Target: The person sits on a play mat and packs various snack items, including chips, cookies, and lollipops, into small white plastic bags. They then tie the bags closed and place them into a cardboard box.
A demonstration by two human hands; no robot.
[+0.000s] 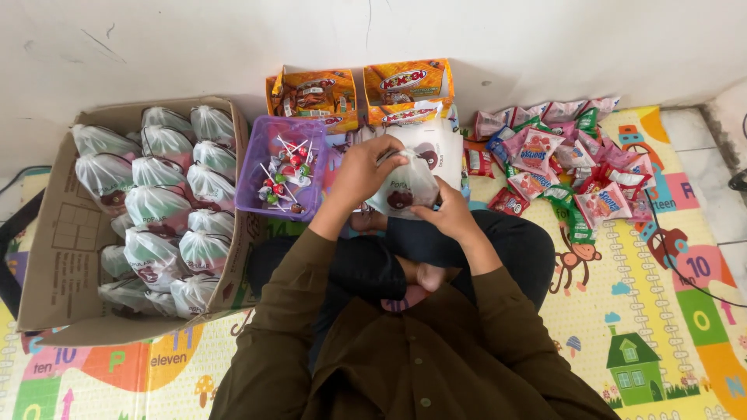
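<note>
Both my hands hold a small clear plastic goodie bag (408, 189) with snacks inside, above my crossed legs. My left hand (362, 171) grips the bag's top, fingers pinched at its neck. My right hand (445, 211) supports the bag from below and the right side. A stack of flat white plastic bags (437, 144) lies just behind the held one.
A cardboard box (62, 257) at left is packed with several tied goodie bags (159, 206). A purple basket (264, 159) holds lollipops. Two orange snack cartons (315, 93) stand by the wall. Loose pink, red and green snack packets (564, 167) pile at right on the colourful play mat (669, 327).
</note>
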